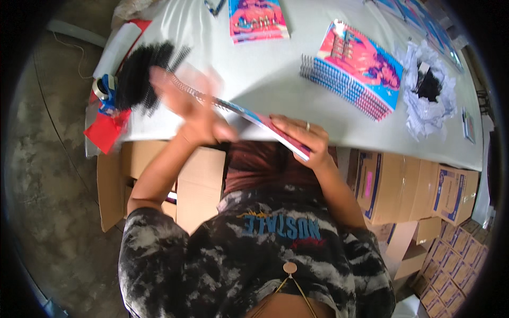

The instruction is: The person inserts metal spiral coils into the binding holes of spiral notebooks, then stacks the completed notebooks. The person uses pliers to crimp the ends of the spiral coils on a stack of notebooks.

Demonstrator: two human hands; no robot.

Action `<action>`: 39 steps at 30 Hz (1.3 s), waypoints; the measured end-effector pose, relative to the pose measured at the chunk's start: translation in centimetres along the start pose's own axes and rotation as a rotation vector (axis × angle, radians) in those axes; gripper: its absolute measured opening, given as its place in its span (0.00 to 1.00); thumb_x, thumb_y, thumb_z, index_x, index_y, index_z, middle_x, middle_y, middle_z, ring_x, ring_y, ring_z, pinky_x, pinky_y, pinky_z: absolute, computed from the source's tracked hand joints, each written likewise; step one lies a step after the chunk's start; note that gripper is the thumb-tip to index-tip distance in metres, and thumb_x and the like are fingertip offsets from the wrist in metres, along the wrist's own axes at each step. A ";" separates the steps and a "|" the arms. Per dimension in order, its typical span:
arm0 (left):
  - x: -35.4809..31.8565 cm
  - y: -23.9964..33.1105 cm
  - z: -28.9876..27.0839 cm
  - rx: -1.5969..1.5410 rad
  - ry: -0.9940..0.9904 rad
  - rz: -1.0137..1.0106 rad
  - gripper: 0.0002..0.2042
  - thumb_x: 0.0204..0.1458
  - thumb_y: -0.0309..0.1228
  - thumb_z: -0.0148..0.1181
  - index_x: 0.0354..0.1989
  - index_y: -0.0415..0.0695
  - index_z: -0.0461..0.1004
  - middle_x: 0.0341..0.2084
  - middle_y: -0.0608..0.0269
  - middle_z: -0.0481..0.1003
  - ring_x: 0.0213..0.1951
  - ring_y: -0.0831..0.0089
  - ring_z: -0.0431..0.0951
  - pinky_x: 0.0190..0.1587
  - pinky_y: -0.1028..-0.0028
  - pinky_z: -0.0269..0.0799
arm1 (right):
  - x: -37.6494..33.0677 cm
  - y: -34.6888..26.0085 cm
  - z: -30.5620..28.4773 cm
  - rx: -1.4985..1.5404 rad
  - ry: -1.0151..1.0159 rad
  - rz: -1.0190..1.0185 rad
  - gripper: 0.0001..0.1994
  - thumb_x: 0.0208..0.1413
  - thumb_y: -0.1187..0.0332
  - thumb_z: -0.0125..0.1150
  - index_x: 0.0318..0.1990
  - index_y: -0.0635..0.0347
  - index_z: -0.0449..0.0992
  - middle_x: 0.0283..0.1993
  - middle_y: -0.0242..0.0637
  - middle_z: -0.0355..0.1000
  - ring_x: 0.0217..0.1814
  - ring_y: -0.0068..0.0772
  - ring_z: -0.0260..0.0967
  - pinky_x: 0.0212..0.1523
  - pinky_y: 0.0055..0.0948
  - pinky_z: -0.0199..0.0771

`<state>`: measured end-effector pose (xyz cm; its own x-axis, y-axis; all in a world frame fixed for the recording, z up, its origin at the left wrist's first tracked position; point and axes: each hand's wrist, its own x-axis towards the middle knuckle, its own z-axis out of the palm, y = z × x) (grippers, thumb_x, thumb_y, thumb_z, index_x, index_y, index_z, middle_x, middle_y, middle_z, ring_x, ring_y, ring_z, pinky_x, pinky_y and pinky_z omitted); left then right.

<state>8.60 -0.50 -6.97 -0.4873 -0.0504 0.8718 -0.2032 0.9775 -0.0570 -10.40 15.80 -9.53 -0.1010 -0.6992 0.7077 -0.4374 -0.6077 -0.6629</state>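
Observation:
In my right hand (pixel 306 139) I grip a thin notebook (pixel 270 126) by its near right end, tilted edge-on over the table's front edge. A dark spiral coil (pixel 185 89) runs along its far left end and sticks out beyond it. My left hand (pixel 193 108), smeared by motion, is at that coil with its fingers and thumb spread; whether it touches the coil I cannot make out. Just left of it lies a heap of black spiral coils (pixel 139 77). To the right stands a stack of spiral-bound notebooks (pixel 360 66) with pink and blue covers.
More notebooks (pixel 258 20) lie at the back of the white-covered table (pixel 201 32). Crumpled white paper (pixel 428 108) holds black material at the right. A blue tape dispenser (pixel 106 94) and red sheet (pixel 108 130) sit left. Cardboard boxes (pixel 397 185) stand below; an open carton (pixel 199 180) is near my left arm.

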 end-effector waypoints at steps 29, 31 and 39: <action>-0.5 2.6 1.3 0.013 -0.201 -0.067 0.48 0.42 0.68 0.47 0.57 0.31 0.56 0.56 0.46 0.58 0.58 0.44 0.54 0.58 0.41 0.42 | -0.1 0.2 1.6 -0.020 0.017 0.059 0.20 0.41 0.80 0.61 0.46 0.61 0.75 0.43 0.43 0.75 0.45 0.39 0.74 0.44 0.31 0.74; 2.3 3.1 2.3 -0.053 -0.173 -0.173 0.53 0.41 0.68 0.48 0.59 0.26 0.48 0.60 0.37 0.47 0.61 0.40 0.47 0.59 0.40 0.38 | 0.6 0.0 1.9 -0.019 0.062 0.002 0.20 0.42 0.81 0.60 0.47 0.61 0.75 0.43 0.42 0.75 0.44 0.38 0.74 0.43 0.30 0.74; 3.0 4.2 2.4 0.005 -0.071 0.088 0.52 0.45 0.70 0.38 0.60 0.27 0.46 0.61 0.32 0.39 0.64 0.41 0.37 0.63 0.47 0.34 | 0.7 -0.7 2.0 0.010 0.082 0.100 0.19 0.43 0.83 0.58 0.47 0.63 0.74 0.44 0.42 0.74 0.42 0.39 0.74 0.42 0.29 0.74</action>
<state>4.27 2.94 -5.73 -0.5621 0.0213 0.8268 -0.1609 0.9778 -0.1345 -8.37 14.94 -9.09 -0.2165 -0.7239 0.6551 -0.4128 -0.5402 -0.7333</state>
